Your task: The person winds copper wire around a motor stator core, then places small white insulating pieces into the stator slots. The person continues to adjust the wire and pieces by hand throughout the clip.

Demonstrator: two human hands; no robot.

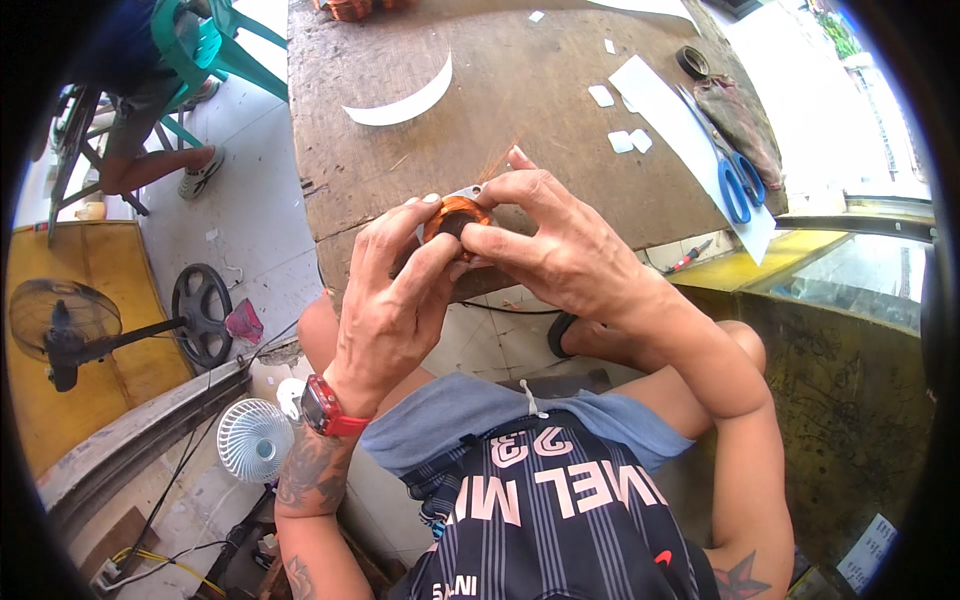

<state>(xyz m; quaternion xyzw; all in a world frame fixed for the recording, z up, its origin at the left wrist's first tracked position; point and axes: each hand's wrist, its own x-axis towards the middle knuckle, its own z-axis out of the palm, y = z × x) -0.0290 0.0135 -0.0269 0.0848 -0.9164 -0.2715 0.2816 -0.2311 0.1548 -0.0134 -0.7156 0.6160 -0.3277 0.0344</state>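
Between my two hands is a metal motor stator (459,211) with a ring of orange copper wire windings, held over the near edge of the wooden table (360,165). My left hand (392,268) is closed around its left side, with fingertips on the rim and windings. My right hand (556,238) pinches the right side, thumb near the core and index finger at the upper edge. Thin loose copper wires stick up beside the right fingers. The fingers hide much of the stator's lower part.
Blue-handled scissors (738,186) rest on a white paper strip (668,118) at the right, near a black tape roll (692,62). A curved white paper piece (408,108) lies farther left. Below the table's right edge is a soldering iron (690,256). Fans (256,441) stand left; another person sits beyond.
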